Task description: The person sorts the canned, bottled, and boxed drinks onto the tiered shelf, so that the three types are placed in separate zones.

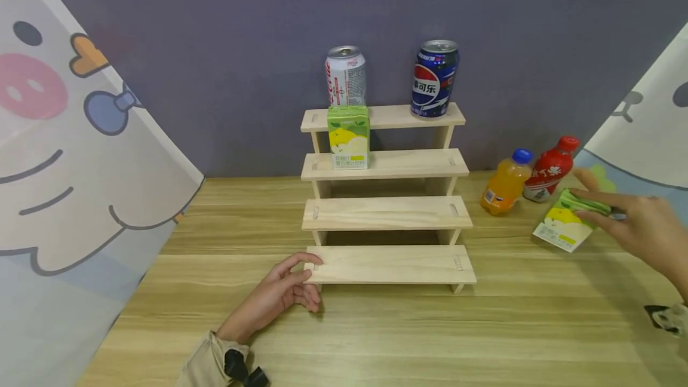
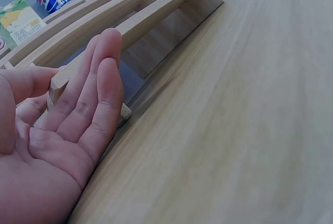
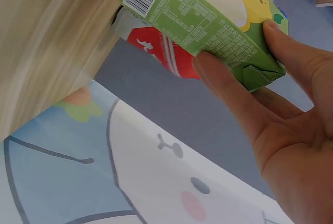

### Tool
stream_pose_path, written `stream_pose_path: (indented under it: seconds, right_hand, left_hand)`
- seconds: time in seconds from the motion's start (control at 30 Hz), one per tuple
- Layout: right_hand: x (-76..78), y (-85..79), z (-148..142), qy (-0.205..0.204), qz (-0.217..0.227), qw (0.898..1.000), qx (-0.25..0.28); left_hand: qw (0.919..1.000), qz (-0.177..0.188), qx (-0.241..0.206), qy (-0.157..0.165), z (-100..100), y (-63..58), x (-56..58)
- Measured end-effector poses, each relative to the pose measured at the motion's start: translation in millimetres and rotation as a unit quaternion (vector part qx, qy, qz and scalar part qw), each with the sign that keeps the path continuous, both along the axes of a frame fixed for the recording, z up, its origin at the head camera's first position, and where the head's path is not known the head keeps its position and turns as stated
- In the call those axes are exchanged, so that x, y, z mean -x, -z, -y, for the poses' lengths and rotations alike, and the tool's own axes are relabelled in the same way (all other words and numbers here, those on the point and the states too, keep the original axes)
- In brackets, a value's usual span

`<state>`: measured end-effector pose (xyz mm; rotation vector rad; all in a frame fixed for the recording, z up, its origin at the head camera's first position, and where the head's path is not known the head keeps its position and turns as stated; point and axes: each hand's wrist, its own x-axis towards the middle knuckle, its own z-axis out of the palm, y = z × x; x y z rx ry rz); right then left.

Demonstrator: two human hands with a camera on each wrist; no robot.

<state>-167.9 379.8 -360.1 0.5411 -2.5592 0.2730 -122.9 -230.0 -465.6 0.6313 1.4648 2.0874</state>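
My right hand (image 1: 645, 229) pinches a green and yellow juice carton (image 1: 565, 224) near its top, between thumb and fingers. The carton is tilted, close over the table at the right; its barcode side faces the right wrist view. My left hand (image 1: 279, 291) grips the left end of the lowest step of a wooden four-step display stand (image 1: 389, 264), fingers on the board's top and lower fingers below its edge. A matching juice carton (image 1: 348, 142) stands upright at the left of the second step from the top, in front of a white soda can (image 1: 346, 76).
A blue Pepsi can (image 1: 434, 79) stands at the right of the top step. Right of the stand, an orange drink bottle (image 1: 506, 184) with a blue cap and a red bottle (image 1: 552, 171) stand side by side on the wooden table (image 1: 387, 339). Cartoon-printed cloths (image 1: 80, 154) flank both sides.
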Motion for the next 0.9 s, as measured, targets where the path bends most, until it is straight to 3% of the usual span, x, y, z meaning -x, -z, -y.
stream_pose_path:
  seconds: [0.5, 0.9]
  right_hand:
    - [-11.9, -15.6, 24.3, -0.047, -0.042, 0.998, 0.011]
    - [-12.0, -36.4, 45.2, -0.071, -0.036, 0.996, 0.041]
  left_hand:
    - [0.9998, 0.014, 0.012, 0.002, -0.1, -1.3, 0.1]
    - [1.0000, -0.002, -0.003, -0.002, 0.5, -0.3, -0.8]
